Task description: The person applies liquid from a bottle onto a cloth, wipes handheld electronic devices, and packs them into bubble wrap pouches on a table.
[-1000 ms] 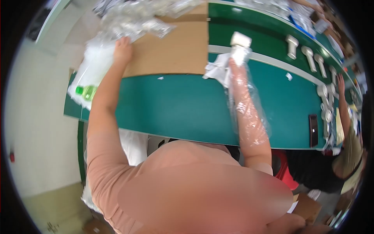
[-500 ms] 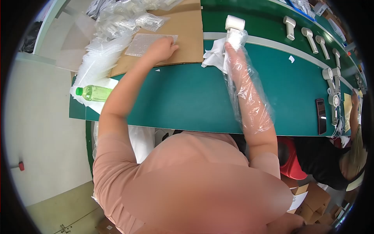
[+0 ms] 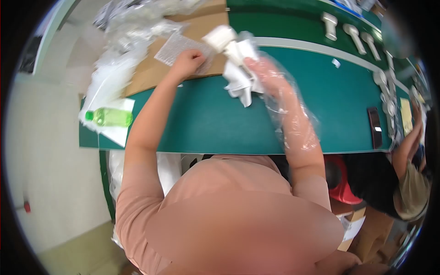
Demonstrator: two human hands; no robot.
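L hand is pinching bubble-wrap sheet over cardboard; R hand, in clear plastic, is gripping blurred white device nr cardboard's edge, white cloth hanging w/ it.

Workshop, packing type. Evidence: long green bench; row of matching white gadgets; bubble wrap; heap of clear plastic bags; cardboard boxes; second person stationed alongside.

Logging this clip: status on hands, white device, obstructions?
Left hand at translucent sheet. Right hand, in clear plastic, grips white device. White material alongside, possibly obstructing.
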